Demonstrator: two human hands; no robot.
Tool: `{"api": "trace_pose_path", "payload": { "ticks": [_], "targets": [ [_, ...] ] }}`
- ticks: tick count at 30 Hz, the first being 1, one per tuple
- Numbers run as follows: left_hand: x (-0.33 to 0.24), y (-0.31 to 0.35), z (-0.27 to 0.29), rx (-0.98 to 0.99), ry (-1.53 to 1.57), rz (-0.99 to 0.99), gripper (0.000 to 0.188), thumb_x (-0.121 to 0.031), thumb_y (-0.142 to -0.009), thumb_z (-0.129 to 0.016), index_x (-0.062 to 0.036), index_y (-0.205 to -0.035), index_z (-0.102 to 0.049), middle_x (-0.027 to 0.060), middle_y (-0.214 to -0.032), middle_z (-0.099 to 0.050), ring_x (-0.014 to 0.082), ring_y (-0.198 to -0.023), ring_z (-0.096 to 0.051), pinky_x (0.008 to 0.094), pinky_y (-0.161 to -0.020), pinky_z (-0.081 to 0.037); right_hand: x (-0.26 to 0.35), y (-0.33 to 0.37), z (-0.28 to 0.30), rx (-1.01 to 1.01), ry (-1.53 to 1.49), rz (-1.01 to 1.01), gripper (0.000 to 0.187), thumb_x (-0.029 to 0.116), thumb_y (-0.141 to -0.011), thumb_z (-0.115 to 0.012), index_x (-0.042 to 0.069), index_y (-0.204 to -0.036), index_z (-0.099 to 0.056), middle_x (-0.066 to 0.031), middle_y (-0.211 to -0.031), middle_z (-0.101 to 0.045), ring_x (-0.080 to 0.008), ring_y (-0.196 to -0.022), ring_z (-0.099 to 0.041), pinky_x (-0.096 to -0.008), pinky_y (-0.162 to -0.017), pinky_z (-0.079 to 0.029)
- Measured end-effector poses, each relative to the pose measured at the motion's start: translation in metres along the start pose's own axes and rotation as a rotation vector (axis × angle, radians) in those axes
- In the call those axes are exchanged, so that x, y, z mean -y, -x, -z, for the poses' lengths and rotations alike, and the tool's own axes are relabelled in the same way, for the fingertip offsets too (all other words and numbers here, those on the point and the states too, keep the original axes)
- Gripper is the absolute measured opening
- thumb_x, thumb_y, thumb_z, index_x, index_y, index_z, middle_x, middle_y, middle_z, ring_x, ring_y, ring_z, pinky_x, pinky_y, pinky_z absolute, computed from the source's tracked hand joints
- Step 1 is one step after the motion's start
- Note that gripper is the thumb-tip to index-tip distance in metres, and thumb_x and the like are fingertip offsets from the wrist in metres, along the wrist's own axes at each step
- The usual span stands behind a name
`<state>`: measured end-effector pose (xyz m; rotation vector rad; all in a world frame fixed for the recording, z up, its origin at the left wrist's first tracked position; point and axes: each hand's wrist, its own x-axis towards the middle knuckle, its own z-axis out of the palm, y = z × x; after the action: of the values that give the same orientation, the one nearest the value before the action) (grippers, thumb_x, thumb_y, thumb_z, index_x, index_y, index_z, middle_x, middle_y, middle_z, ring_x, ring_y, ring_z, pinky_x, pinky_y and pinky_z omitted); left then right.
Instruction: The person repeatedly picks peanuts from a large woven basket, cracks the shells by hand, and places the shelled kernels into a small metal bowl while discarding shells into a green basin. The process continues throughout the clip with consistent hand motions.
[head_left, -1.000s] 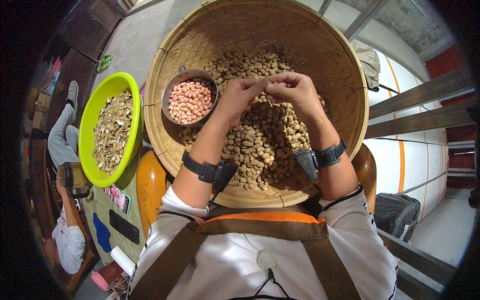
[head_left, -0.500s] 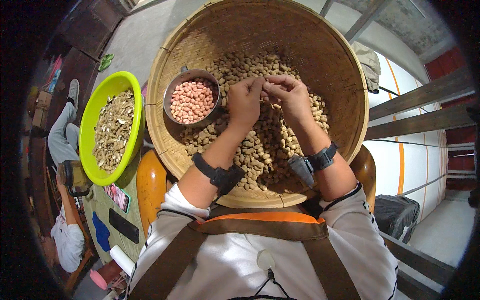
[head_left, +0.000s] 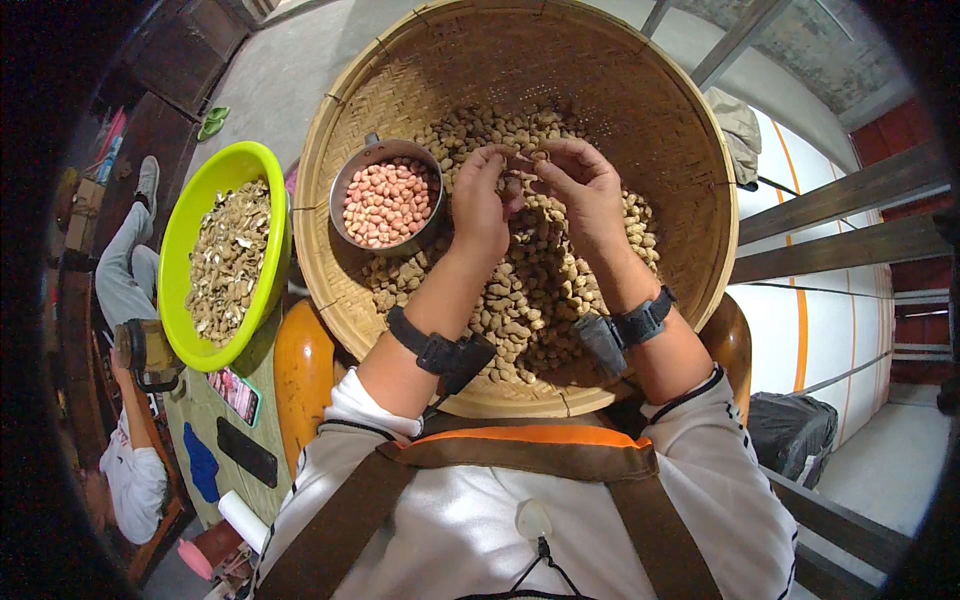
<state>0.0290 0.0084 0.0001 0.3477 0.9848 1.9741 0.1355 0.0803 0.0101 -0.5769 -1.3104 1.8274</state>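
Observation:
Both hands are raised over a heap of unshelled peanuts (head_left: 520,300) in a wide woven bamboo tray (head_left: 440,55). My left hand (head_left: 483,208) is closed, its fingertips bent inward around something small that I cannot make out. Just right of it, my right hand (head_left: 588,195) pinches a small tan peanut (head_left: 541,157) between thumb and index finger. The two sets of fingertips almost meet. To the left of my left hand, a metal pot (head_left: 334,205) holds pink shelled peanut kernels (head_left: 388,203); it sits inside the tray.
Left of the tray stands a lime-green basin (head_left: 172,270) of broken shells (head_left: 230,262). Two phones, one a dark phone (head_left: 247,452), and a blue cloth (head_left: 201,464) lie nearby. Another person (head_left: 135,480) sits at far left. Wooden rails (head_left: 850,248) run along the right.
My fingertips, pressed together before, have drawn slightly apart. My left hand has turned and lowered a little, and the peanut now shows at my right fingertips. The pot and basin stay put.

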Motion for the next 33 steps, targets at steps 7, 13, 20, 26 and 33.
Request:
{"api": "trace_pose_path", "payload": {
  "ticks": [7,13,20,26,33],
  "targets": [
    [-0.005,-0.003,0.007,0.086,-0.015,0.086,0.019,-0.012,-0.099,-0.041,-0.0042,-0.106,-0.057,0.0032,-0.090,-0.057,0.0085,-0.066,-0.047,0.0232,-0.052,-0.040,0.002,-0.002,0.003,0.022,0.224,0.138,0.023,0.005,-0.085,-0.068,0.001,-0.108,-0.067,-0.0065,-0.103,-0.068,-0.0128,-0.093,-0.064,-0.0250,-0.080,-0.053],
    [-0.002,-0.001,0.008,0.154,0.013,0.225,0.021,-0.019,-0.100,-0.046,-0.0048,-0.110,-0.058,0.0025,-0.103,-0.060,0.0129,-0.093,-0.057,0.0299,-0.076,-0.050,0.007,-0.003,0.009,0.026,0.731,0.415,0.028,0.005,-0.083,-0.066,0.009,-0.110,-0.069,-0.0084,-0.100,-0.067,-0.0220,-0.088,-0.064,-0.0300,-0.078,-0.051],
    [0.007,-0.006,0.011,0.223,0.030,0.245,0.020,-0.010,-0.096,-0.055,-0.0034,-0.115,-0.058,0.0038,-0.110,-0.061,0.0158,-0.099,-0.060,0.0316,-0.086,-0.052,0.007,0.001,0.006,-0.002,1.132,0.535,0.036,0.003,-0.076,-0.065,0.014,-0.110,-0.070,-0.0085,-0.094,-0.065,-0.0287,-0.090,-0.061,-0.0366,-0.076,-0.050],
    [0.004,-0.005,0.011,0.194,0.004,0.242,0.021,-0.007,-0.094,-0.058,-0.0035,-0.114,-0.061,0.0042,-0.105,-0.064,0.0143,-0.092,-0.062,0.0274,-0.082,-0.054,0.009,0.000,0.007,-0.018,0.972,0.553,0.032,0.000,-0.075,-0.068,0.010,-0.105,-0.070,-0.0082,-0.092,-0.066,-0.0243,-0.085,-0.063,-0.0334,-0.073,-0.051],
    [0.000,-0.004,0.012,0.111,-0.084,0.277,0.017,-0.014,-0.095,-0.058,-0.0045,-0.108,-0.058,0.0002,-0.093,-0.062,0.0084,-0.077,-0.057,0.0193,-0.062,-0.049,0.007,0.000,0.006,-0.023,0.778,0.540,0.019,0.002,-0.082,-0.070,0.005,-0.100,-0.070,-0.0095,-0.091,-0.068,-0.0185,-0.081,-0.066,-0.0285,-0.071,-0.052]
  ]
}}
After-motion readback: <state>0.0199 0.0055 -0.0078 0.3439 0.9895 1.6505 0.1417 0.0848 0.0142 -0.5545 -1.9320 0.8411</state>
